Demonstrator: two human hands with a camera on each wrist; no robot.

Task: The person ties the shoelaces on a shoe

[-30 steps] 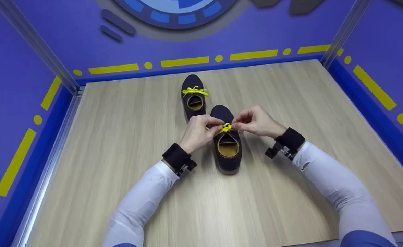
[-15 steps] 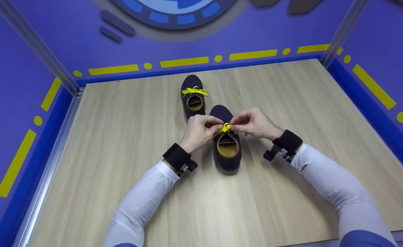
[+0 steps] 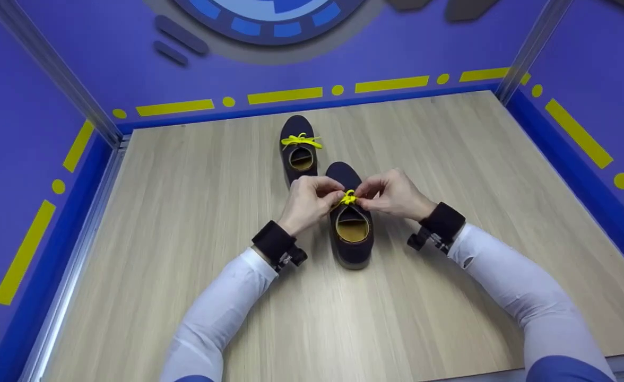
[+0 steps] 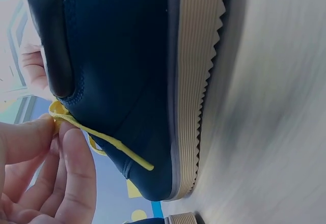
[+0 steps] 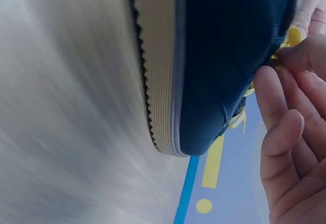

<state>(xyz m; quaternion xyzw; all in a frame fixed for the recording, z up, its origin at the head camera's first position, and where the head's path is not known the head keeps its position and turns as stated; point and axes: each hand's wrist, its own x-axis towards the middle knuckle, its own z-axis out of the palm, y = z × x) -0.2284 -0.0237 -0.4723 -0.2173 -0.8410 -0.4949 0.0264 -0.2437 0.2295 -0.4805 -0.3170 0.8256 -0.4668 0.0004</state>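
Note:
A dark shoe (image 3: 355, 253) with a tan insole stands on the wooden board, its toe pointing away from me. Across its throat lies a yellow shoelace (image 3: 348, 198), looped at the knot. My left hand (image 3: 309, 204) pinches the lace from the left between thumb and forefinger. In the left wrist view a loose lace end (image 4: 131, 155) hangs down the shoe's side. From the right, my right hand (image 3: 392, 195) pinches the lace too, its thumb and forefinger close to the knot. The fingertips hide part of the knot.
A second dark shoe (image 3: 296, 127), its yellow lace (image 3: 301, 140) tied in a bow, stands further back and to the left. Blue walls (image 3: 269, 69) with yellow marks border the wooden board (image 3: 195, 212) at the back and both sides.
My right hand has shifted slightly left and toward me, closer to the knot. The left hand has barely moved, and both shoes stay where they were.

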